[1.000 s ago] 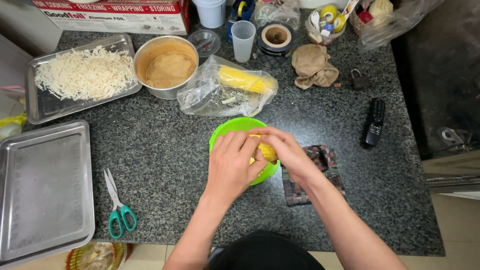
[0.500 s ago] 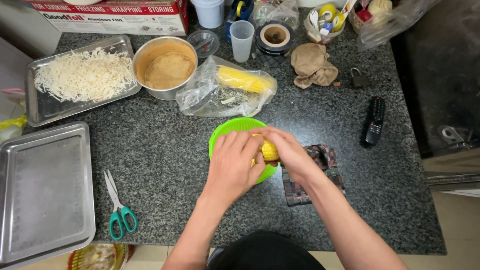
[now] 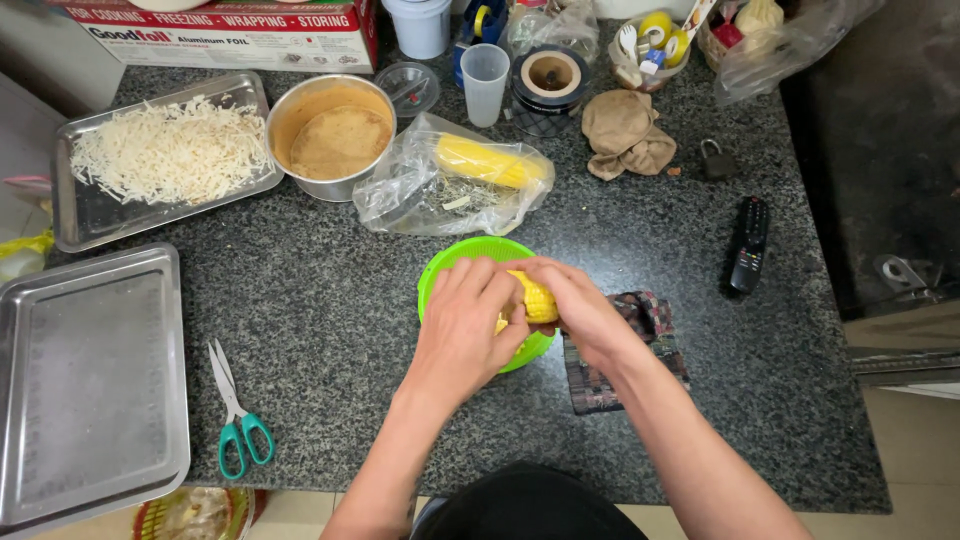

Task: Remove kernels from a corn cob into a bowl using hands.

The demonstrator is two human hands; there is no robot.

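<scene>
Both my hands grip a yellow corn cob (image 3: 533, 296) over a green plastic basket (image 3: 455, 260) on the dark granite counter. My left hand (image 3: 467, 320) wraps the cob's near side and covers most of the basket. My right hand (image 3: 570, 305) holds the cob's right end, fingers curled over its top. A second yellow corn cob (image 3: 487, 160) lies inside a clear plastic bag (image 3: 420, 195) just behind the basket.
A metal bowl of brown paste (image 3: 335, 140), a tray of white shreds (image 3: 165, 150), an empty steel tray (image 3: 90, 385), green-handled scissors (image 3: 238, 415), a patterned cloth (image 3: 625, 355), a black remote (image 3: 748, 245), a padlock (image 3: 716, 160), cups and a tape roll (image 3: 550, 75) at the back.
My hands have shifted slightly on the cob, the fingers working over it; the cob shows a little more between them. Everything else on the counter stays put.
</scene>
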